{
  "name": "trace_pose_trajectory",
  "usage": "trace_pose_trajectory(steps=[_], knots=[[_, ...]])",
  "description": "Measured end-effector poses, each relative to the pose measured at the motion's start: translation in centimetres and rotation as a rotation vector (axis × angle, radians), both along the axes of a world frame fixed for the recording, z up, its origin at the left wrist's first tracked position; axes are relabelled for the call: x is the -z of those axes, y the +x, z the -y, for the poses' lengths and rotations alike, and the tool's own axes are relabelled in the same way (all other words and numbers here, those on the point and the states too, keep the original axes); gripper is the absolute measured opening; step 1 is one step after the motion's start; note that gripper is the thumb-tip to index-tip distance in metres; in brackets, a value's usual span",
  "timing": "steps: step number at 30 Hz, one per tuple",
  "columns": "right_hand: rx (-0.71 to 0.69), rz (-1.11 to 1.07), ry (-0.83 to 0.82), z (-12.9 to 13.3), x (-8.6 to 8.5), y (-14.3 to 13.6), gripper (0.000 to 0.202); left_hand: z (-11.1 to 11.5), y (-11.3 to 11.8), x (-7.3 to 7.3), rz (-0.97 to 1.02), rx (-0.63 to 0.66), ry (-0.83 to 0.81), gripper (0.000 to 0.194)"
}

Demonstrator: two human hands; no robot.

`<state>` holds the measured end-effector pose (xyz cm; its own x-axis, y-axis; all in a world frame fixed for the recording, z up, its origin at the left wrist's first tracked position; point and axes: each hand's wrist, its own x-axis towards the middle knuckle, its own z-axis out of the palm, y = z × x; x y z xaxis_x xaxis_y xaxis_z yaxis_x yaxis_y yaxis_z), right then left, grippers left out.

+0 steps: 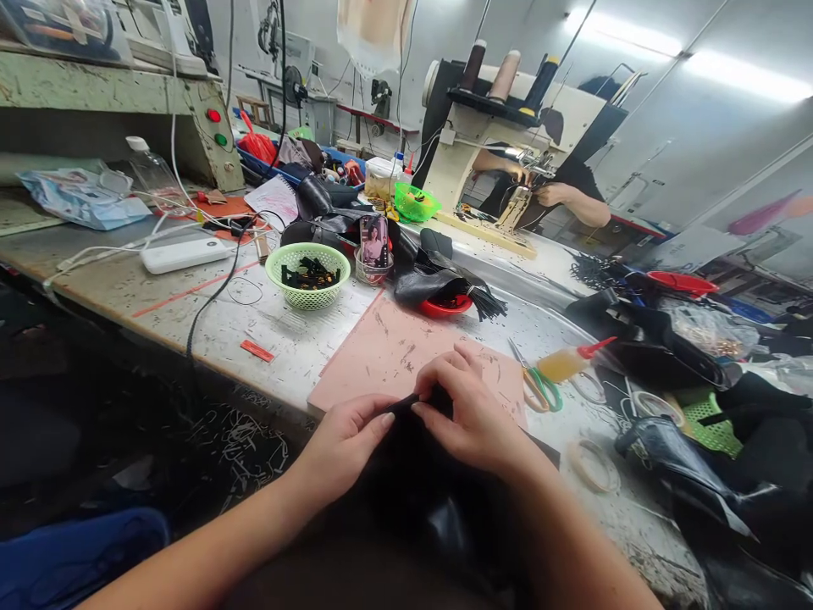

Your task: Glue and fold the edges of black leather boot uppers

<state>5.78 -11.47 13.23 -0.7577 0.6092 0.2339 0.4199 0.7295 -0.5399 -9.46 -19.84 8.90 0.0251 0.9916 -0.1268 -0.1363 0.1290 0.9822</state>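
Observation:
A piece of shiny black leather (438, 508) hangs from both my hands, close to my body at the table's front edge. My left hand (348, 440) pinches its upper edge between thumb and fingers. Just to the right, my right hand (467, 411) is curled over the same edge, thumb and fingertips pressed on it. Most of the lower leather is dark, and its full shape cannot be made out. Behind my hands lies a pink board (406, 339). Scissors with green and orange handles (543, 391) rest beside a glue bottle with a red nozzle (568, 363).
A pale green basket (308, 292) of small black parts and a propped phone (374, 241) stand behind the board. A red bowl (445, 307) holds black strips. Tape rolls (594, 466) and black leather pieces (692, 483) lie right. Across, another person's hands (552, 195) work at a sewing machine (508, 144).

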Motion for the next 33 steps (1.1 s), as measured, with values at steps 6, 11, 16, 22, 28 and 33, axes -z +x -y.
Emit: trace_pose_trajectory(steps=[6, 11, 16, 22, 28, 33], knots=[[0.015, 0.041, 0.045, 0.3, 0.1, -0.4, 0.018, -0.8, -0.5, -0.2, -0.019, 0.049, -0.007, 0.023], [0.005, 0.072, 0.173, 0.1, -0.1, -0.2, 0.013, -2.1, -0.9, -0.6, -0.084, 0.125, -0.013, 0.025], [0.013, 0.088, 0.208, -0.8, -0.7, 0.5, 0.012, -2.4, -1.1, -1.0, -0.05, 0.125, -0.067, 0.029], [0.041, 0.084, 0.202, -1.0, -0.5, 0.3, 0.015, -2.4, -1.1, -1.2, -0.069, 0.135, -0.044, 0.028], [0.058, 0.059, 0.203, -0.6, 0.0, -0.1, 0.017, -2.8, -1.1, -0.9, -0.188, 0.131, 0.033, 0.024], [0.053, 0.009, 0.152, -0.3, 0.6, 0.1, 0.021, -3.9, -1.3, -0.8, -0.395, 0.173, 0.06, 0.019]])
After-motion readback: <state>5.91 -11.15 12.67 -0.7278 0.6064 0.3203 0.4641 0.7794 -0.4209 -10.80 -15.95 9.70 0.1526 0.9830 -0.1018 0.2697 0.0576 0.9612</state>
